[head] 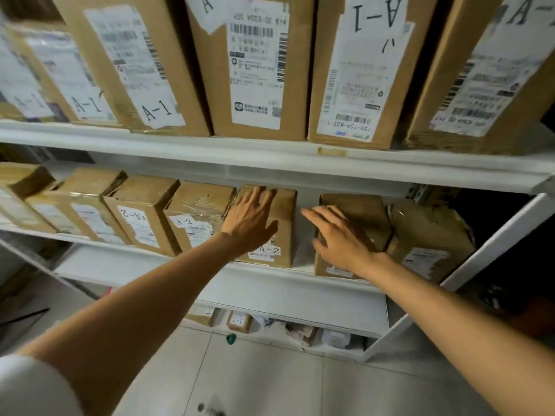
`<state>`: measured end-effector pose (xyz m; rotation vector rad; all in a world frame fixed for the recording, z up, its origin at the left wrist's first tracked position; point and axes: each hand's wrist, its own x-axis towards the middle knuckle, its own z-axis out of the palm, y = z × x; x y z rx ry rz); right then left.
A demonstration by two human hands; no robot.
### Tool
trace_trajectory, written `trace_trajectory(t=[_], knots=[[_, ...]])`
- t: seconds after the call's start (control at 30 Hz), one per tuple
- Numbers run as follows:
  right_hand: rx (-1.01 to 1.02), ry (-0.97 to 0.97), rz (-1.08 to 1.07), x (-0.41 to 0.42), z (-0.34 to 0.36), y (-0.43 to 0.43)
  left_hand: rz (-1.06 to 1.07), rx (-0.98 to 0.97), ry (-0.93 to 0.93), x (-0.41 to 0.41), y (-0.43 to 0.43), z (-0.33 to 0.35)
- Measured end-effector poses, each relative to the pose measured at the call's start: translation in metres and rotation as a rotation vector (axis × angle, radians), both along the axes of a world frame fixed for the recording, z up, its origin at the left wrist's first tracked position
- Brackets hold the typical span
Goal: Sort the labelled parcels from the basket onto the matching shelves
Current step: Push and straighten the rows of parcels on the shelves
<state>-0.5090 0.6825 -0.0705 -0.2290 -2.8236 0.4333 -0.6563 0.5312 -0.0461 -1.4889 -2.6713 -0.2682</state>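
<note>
So, the top shelf [210, 147] is packed with tall cardboard boxes [156, 70], most of them marked A-1. On the shelf below [150, 265], a row of smaller boxes [141, 217] is lined up from the far left, with two tagged A-2.

Next along, the left hand [250, 219] is laid flat on the top and front of another A-2 box [283, 232], fingers straight and spread. Part of its label is covered by the wrist. A bare strip of shelf is left just right of it.

Then the right hand [339, 235] is spread open too, pressed on the top front edge of a plain brown box [360, 211]. Nothing is gripped by either hand. A crumpled parcel [429, 232] is stood right against that box at the shelf end.

Lower down, a few more parcels [238, 321] are tucked under the bottom board, one marked A-1 upside down. A small green thing [230, 339] is left on the floor tiles [270, 379].
</note>
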Motion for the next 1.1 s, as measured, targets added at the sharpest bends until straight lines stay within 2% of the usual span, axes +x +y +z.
trace_trajectory(t=[0.13,0.27,0.37,0.43,0.5,0.6,1.1], knots=[[0.006,-0.097,-0.006,-0.055,-0.002,-0.045,0.091,-0.041,0.004,-0.044,-0.051,-0.004],[-0.027,-0.191,-0.076,-0.097,-0.005,-0.075,0.126,-0.02,-0.08,-0.093,-0.092,-0.015],[-0.061,-0.263,-0.123,-0.12,-0.01,-0.088,0.085,-0.068,-0.062,-0.121,-0.107,-0.024],[0.019,-0.319,-0.165,-0.13,-0.012,-0.095,0.047,-0.124,-0.03,-0.134,-0.109,-0.031],[0.149,-0.383,-0.171,-0.132,-0.01,-0.099,0.034,-0.109,-0.011,-0.14,-0.107,-0.035],[0.229,-0.428,-0.174,-0.126,-0.007,-0.097,0.015,-0.048,-0.031,-0.146,-0.101,-0.038],[0.225,-0.463,-0.161,-0.115,0.003,-0.091,-0.022,0.027,-0.069,-0.127,-0.095,-0.027]])
